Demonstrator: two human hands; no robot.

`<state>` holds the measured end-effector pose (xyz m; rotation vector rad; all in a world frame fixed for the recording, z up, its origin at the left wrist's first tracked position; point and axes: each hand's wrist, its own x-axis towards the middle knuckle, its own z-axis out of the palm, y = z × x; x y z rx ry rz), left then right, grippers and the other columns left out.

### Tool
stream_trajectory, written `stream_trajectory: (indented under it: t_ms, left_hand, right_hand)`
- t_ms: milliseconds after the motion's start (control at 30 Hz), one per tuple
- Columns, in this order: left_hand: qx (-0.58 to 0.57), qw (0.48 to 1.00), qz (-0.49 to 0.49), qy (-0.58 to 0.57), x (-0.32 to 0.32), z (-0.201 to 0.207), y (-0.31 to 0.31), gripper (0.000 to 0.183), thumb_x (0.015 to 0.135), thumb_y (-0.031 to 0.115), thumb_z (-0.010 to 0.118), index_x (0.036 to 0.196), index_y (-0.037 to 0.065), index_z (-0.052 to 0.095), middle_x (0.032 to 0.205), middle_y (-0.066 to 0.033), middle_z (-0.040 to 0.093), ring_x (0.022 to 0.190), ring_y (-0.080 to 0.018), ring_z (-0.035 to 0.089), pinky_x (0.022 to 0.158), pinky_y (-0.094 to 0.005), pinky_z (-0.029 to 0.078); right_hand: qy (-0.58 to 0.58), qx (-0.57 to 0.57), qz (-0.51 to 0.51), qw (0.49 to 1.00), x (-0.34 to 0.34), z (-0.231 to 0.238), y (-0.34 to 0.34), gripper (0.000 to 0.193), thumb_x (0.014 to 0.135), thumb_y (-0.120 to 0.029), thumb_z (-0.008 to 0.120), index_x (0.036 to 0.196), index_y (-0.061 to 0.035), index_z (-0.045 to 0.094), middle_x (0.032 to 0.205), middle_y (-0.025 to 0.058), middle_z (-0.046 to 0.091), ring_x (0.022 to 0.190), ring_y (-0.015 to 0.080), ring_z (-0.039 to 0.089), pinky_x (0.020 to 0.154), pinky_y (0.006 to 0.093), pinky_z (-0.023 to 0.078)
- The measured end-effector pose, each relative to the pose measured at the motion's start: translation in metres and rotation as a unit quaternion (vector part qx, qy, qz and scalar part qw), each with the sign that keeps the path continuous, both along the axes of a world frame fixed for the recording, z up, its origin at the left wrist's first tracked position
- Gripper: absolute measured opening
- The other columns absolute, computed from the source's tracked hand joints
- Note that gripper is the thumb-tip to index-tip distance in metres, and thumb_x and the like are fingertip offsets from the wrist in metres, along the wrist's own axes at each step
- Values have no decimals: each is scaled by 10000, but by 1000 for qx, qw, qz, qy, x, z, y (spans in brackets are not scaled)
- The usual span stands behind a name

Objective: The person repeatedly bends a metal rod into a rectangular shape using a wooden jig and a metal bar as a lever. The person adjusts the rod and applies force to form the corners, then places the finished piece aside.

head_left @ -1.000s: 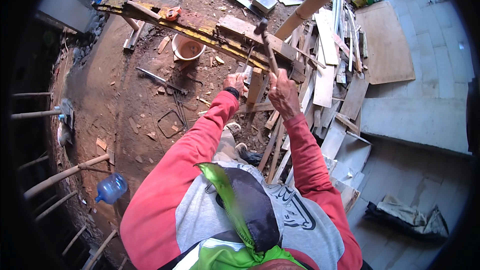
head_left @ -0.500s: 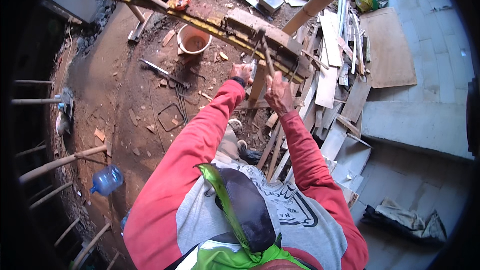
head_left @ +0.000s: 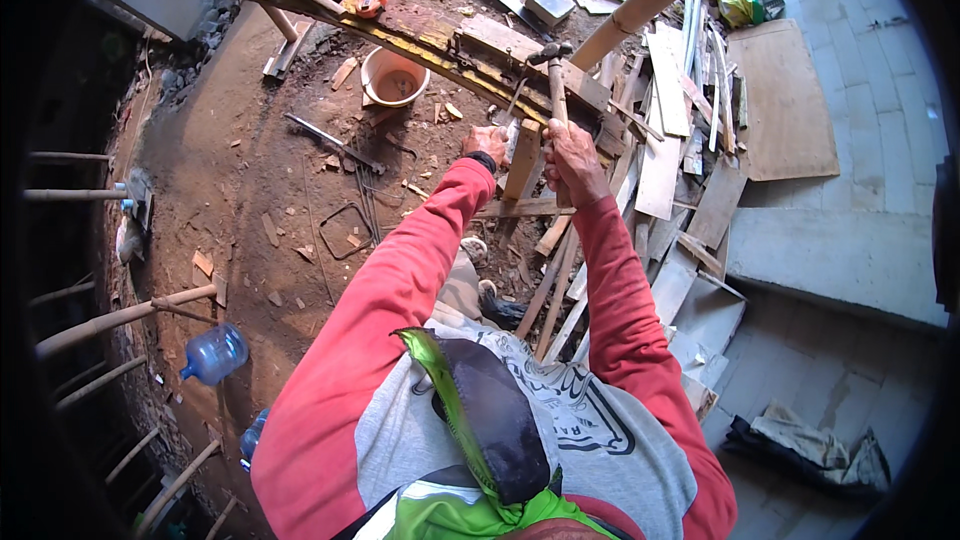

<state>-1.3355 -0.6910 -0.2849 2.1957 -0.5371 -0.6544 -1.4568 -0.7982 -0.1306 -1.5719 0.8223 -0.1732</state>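
A hammer (head_left: 557, 88) is in my right hand (head_left: 575, 162), which is wrapped round its wooden handle. Its dark head stands over the right part of a long, worn wooden beam (head_left: 420, 44) with a yellow edge. Just left of the hammer, my left hand (head_left: 486, 143) is closed at the beam's near side. A thin rod and something pale show beside its fingers, but what it grips is hidden. A short wooden post (head_left: 521, 162) comes down from the beam between my hands. On the beam's left part lies an orange tape measure (head_left: 371, 4).
Beneath the beam stands a bucket (head_left: 395, 77). A handsaw (head_left: 508, 0) lies beyond it. Scrap boards (head_left: 665, 90) are piled to the right, beside a plywood sheet (head_left: 785, 105). A bamboo pole (head_left: 650, 5) slants past the beam. A blue water jug (head_left: 216, 354) lies at left.
The hammer's head has swung to the right, away from my left hand, and its handle now stands more upright. My right hand has shifted slightly right; my left stays nearly in place.
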Motion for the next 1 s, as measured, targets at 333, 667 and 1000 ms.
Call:
stream_trajectory:
  t_ms: [333,667,1000]
  left_hand:
    - [-30,999,7,-11,-2,-4,7,391,962,397,497,1012,85,728,623,-83,698,613,-166,702,687,-329,539]
    - [-106,993,44,41,3,6,-10,351,941,350,527,919,72,740,616,-114,683,538,-185,674,619,-337,534]
    - [-49,998,11,-29,-2,-22,2,372,932,368,497,931,78,731,692,-115,710,590,-196,708,663,-345,561]
  right_hand:
    - [-26,-408,53,911,1,48,17,219,1022,-250,499,998,-32,493,580,203,560,481,343,609,430,458,425]
    - [3,-464,114,878,-3,-2,-25,245,994,-213,516,908,4,442,633,253,543,586,443,594,485,502,451]
    - [-84,-475,-46,875,15,80,10,171,980,-144,492,1022,22,504,639,196,603,579,329,661,482,434,487]
